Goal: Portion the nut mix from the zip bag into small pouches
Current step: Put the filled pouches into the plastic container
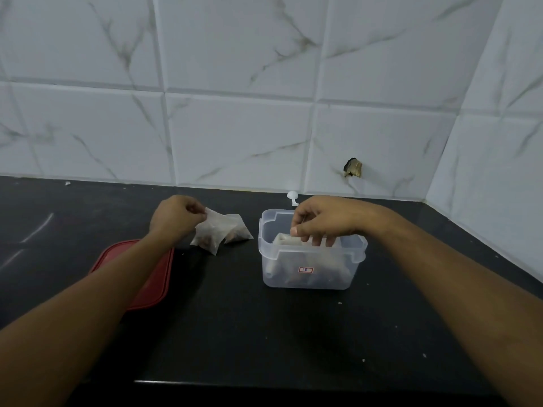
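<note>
My left hand [176, 218] pinches the top corner of a small white pouch [213, 233] with brown nut mix in its bottom; it touches the black counter. A second filled pouch [237, 230] lies just right of it. My right hand [320, 221] reaches into a clear plastic container [311, 274], fingers curled down onto pale bags or pouches [283, 240] inside. Whether those fingers grip anything is hidden by the hand. The contents look whitish through the frosted wall.
A red lid [155, 277] lies flat on the counter at the left, partly under my left forearm. A small white hook-like object [293, 197] stands by the tiled wall behind the container. The counter's front edge [264, 383] runs near the bottom.
</note>
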Motion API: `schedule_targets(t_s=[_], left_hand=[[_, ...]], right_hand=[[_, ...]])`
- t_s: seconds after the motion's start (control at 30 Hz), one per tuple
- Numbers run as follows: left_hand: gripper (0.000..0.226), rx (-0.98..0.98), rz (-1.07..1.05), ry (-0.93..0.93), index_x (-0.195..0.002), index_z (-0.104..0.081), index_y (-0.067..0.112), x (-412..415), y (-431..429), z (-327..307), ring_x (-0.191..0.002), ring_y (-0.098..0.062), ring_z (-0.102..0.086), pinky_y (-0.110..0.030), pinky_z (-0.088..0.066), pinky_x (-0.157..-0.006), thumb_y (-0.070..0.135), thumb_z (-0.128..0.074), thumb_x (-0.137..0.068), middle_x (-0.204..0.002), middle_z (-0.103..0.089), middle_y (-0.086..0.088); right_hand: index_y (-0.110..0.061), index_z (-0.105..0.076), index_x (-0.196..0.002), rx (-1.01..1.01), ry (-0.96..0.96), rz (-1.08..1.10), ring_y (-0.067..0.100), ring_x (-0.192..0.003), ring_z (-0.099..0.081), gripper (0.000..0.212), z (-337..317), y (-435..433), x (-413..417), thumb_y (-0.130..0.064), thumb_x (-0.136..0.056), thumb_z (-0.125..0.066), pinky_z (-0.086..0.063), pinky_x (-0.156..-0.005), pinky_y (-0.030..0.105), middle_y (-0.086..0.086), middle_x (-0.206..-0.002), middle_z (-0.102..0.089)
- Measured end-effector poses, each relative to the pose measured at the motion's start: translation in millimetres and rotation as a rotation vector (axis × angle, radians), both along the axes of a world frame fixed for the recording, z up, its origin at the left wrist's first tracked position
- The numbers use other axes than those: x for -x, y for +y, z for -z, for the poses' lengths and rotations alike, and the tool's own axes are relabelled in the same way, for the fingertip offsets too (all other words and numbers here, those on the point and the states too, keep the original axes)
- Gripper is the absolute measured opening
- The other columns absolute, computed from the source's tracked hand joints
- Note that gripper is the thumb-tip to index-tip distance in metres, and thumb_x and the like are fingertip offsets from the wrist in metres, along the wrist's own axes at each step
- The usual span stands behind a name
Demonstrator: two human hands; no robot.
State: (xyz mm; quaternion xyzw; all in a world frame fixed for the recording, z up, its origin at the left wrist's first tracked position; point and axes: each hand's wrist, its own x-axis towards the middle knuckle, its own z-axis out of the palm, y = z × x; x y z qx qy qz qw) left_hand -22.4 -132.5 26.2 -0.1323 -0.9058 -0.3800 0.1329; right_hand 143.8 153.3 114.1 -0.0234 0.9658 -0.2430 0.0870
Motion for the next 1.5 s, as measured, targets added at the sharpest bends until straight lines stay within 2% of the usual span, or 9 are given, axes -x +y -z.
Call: schedule_targets(t_s=[0.27, 0.43, 0.6, 0.77, 0.93, 1.1, 1.2, 1.33, 1.5], left_hand=[[0.009, -0.272, 0.227, -0.006, -0.081, -0.071, 0.015, -20, 13, -36, -0.075, -0.016, -0.072, -0.034, -0.055, -0.072, 0.010, -0.066, -0.086, -0.078, -0.077, 0.000], [0.013, -0.571, 0.405, -0.030, -0.083, -0.064, 0.015, -58, 46, -91, -0.067, -0.018, -0.067, -0.027, -0.051, -0.060, 0.005, -0.060, -0.091, -0.086, -0.077, -0.008], [0.003, -0.669, 0.556, -0.136, -0.095, -0.065, 0.011, -80, 67, -112, -0.071, -0.020, -0.071, -0.028, -0.057, -0.060, 0.011, -0.063, -0.097, -0.091, -0.075, -0.009], [0.009, -0.547, 0.459, -0.263, -0.104, -0.068, 0.013, -56, 54, -78, -0.079, -0.020, -0.073, -0.031, -0.058, -0.066, 0.019, -0.067, -0.098, -0.108, -0.075, -0.016], [0.008, -0.430, 0.283, -0.293, -0.102, -0.068, 0.008, -28, 44, -34, -0.079, -0.019, -0.068, -0.035, -0.057, -0.071, 0.014, -0.067, -0.097, -0.102, -0.074, -0.017], [0.002, -0.133, 0.120, -0.137, -0.090, -0.070, 0.020, -4, 37, -3, -0.088, -0.019, -0.070, -0.041, -0.061, -0.081, 0.018, -0.071, -0.092, -0.095, -0.073, -0.001], [0.007, 0.074, 0.031, -0.080, -0.096, -0.069, 0.026, 6, 29, 9, -0.097, -0.019, -0.067, -0.040, -0.056, -0.087, 0.031, -0.069, -0.092, -0.106, -0.073, 0.001], [0.045, 0.260, -0.042, -0.101, -0.125, -0.067, 0.019, 18, 29, 19, -0.111, -0.024, -0.065, -0.041, -0.054, -0.092, 0.051, -0.062, -0.093, -0.124, -0.070, -0.002], [0.013, 0.220, -0.012, -0.114, -0.089, -0.071, 0.025, 19, 33, 18, -0.090, -0.019, -0.065, -0.036, -0.055, -0.080, 0.037, -0.074, -0.085, -0.097, -0.072, 0.001]], right_hand=[[-0.020, -0.069, -0.112, 0.151, 0.154, 0.013, 0.020, -0.094, -0.075, 0.022, -15, -9, -5, -0.037, -0.098, -0.071, -0.063, -0.077, 0.038, 0.001, -0.102, -0.074], [-0.026, -0.057, -0.130, 0.410, 0.342, 0.108, 0.017, -0.106, -0.071, 0.056, -25, -28, 6, -0.048, -0.086, -0.082, -0.062, -0.088, 0.039, -0.001, -0.118, -0.068], [-0.007, -0.067, -0.101, 0.717, 0.455, 0.191, 0.034, -0.079, -0.071, 0.006, -31, -28, 9, -0.008, -0.097, -0.071, -0.058, -0.075, 0.048, 0.015, -0.094, -0.075], [0.004, -0.068, -0.103, 0.407, 0.309, 0.249, 0.021, -0.070, -0.063, 0.008, -16, 10, 1, 0.000, -0.095, -0.068, -0.052, -0.055, 0.028, 0.009, -0.077, -0.069], [-0.001, -0.072, -0.102, 0.273, -0.016, 0.240, 0.014, -0.060, -0.061, 0.012, 14, 7, -7, 0.002, -0.095, -0.062, -0.051, -0.052, 0.025, 0.005, -0.071, -0.067], [-0.011, -0.063, -0.092, -0.321, 0.069, 0.226, 0.017, -0.066, -0.061, 0.020, 17, -5, -6, -0.028, -0.090, -0.075, -0.044, -0.055, 0.028, 0.004, -0.082, -0.069], [-0.012, -0.062, -0.098, -0.237, 0.222, 0.228, 0.016, -0.061, -0.066, 0.025, 7, -7, -8, -0.029, -0.092, -0.078, -0.049, -0.053, 0.028, 0.007, -0.086, -0.073], [-0.022, -0.074, -0.106, -0.074, -0.013, 0.035, 0.012, -0.086, -0.069, 0.011, 10, -13, -2, -0.029, -0.099, -0.069, -0.054, -0.071, 0.029, -0.006, -0.099, -0.071], [-0.029, -0.075, -0.124, -0.030, -0.126, 0.023, 0.011, -0.115, -0.065, 0.024, 16, -13, 3, -0.031, -0.104, -0.062, -0.054, -0.103, 0.036, -0.012, -0.124, -0.069]])
